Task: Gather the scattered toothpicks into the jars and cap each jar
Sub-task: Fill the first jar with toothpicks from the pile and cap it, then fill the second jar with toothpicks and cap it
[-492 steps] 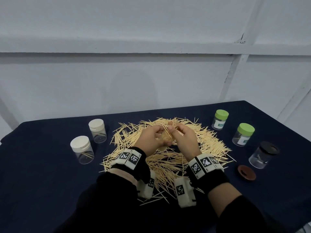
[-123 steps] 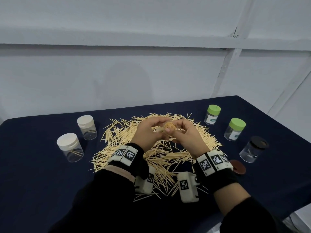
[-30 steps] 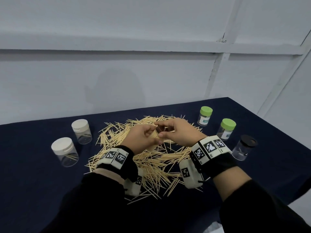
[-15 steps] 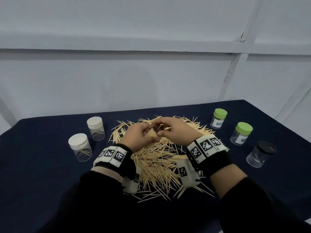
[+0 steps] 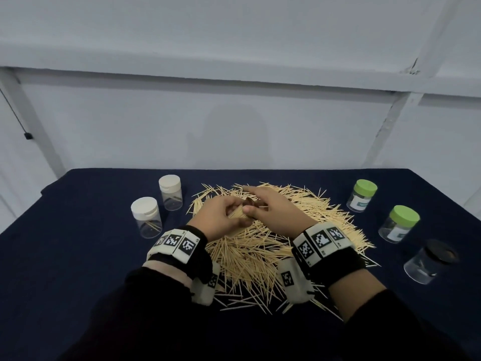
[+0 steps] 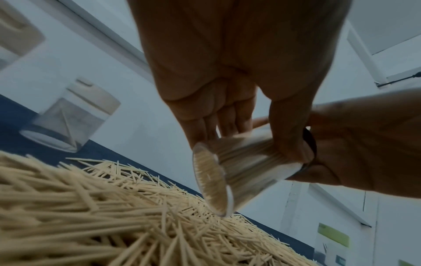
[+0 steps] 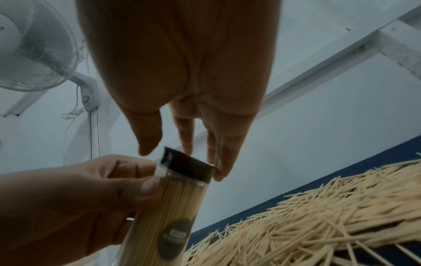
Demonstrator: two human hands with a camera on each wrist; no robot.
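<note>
One full jar (image 7: 180, 207), packed tight with toothpicks, is held above the centre of the loose pile (image 5: 260, 243) on the desk (image 5: 78, 230), the left hand (image 5: 221, 217) with its fingers clenched round the clear wall, while the right hand (image 5: 273, 212) has its fingers spread loosely at the dark cap (image 7: 187, 166), only the tips touching its rim. Judging by looks, the jar is light, rigid and smooth, so it is best gripped mid-wall; five capped jars stand at 9, 10, 2, 3 and 4 o'clock of the pile.

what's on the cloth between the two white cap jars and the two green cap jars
The toothpick pile, with both hands holding a filled jar above it, seen in the head view.
</note>
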